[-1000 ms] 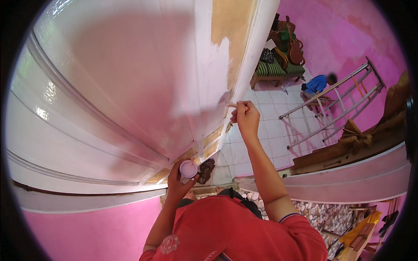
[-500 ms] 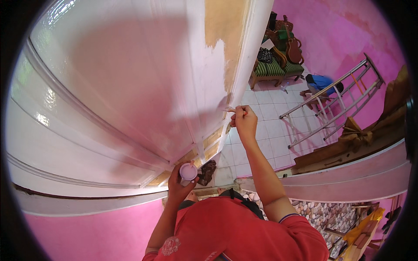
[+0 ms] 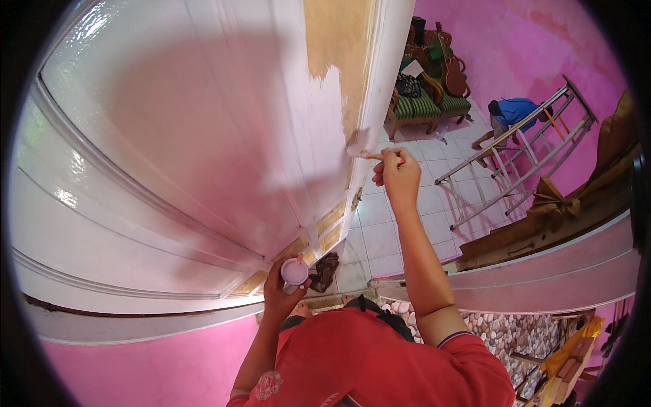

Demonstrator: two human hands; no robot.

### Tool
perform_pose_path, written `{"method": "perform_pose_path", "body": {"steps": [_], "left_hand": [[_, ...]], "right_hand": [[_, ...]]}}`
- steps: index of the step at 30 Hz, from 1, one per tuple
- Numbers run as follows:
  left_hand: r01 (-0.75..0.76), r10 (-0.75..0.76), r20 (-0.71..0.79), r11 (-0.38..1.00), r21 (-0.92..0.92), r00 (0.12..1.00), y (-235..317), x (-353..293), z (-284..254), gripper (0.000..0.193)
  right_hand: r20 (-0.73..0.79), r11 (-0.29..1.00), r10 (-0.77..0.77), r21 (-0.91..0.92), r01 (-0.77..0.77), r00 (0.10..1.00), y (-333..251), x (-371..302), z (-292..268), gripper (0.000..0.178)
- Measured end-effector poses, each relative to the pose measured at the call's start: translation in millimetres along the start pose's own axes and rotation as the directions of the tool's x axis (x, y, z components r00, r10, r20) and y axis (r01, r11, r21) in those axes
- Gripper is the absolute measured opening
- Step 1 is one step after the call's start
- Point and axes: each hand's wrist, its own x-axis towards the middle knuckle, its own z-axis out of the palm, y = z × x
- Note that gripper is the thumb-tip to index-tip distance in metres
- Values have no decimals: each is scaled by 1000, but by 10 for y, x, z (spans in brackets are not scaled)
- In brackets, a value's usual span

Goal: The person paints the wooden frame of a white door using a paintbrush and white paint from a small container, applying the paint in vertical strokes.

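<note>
My left hand [image 3: 274,293] is wrapped round a small cup of pale paint [image 3: 295,273], held low in front of my red shirt. Pinched in my right hand [image 3: 400,175] is a paintbrush [image 3: 371,156] with an orange-red handle. Its bristles are close to or on the right side of the tall white door [image 3: 203,108]; exact contact is hard to make out. Along that side runs a tan strip [image 3: 336,37] with a ragged white paint edge. More tan patches show low on the door.
A metal ladder [image 3: 505,159] leans on the right, with a person in blue [image 3: 517,112] bending behind it. Striped green chairs [image 3: 417,106] hold a guitar [image 3: 453,76]. A dark crumpled bag [image 3: 327,270] lies by the door's foot. Brown cloth [image 3: 553,210] hangs at right.
My right hand and the brush have moved up and a little to the right. My left hand keeps the cup in nearly the same place. The person in blue has shifted posture behind the ladder.
</note>
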Motion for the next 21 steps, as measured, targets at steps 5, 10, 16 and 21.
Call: {"method": "perform_pose_path", "body": {"steps": [5, 10, 16, 21], "left_hand": [[-11, 11, 3, 1000, 22, 1000, 36, 17, -24, 68], [9, -8, -13, 999, 43, 1000, 53, -2, -21, 69], [-6, 6, -3, 1000, 1, 1000, -2, -11, -23, 73], [-3, 3, 10, 1000, -9, 1000, 31, 2, -14, 72]], "right_hand": [[57, 995, -62, -77, 66, 996, 25, 141, 193, 26], [38, 979, -180, 100, 176, 983, -414, 148, 152, 26], [30, 995, -53, -84, 55, 998, -175, 73, -44, 27], [89, 993, -49, -104, 58, 995, -151, 156, 163, 27]]}}
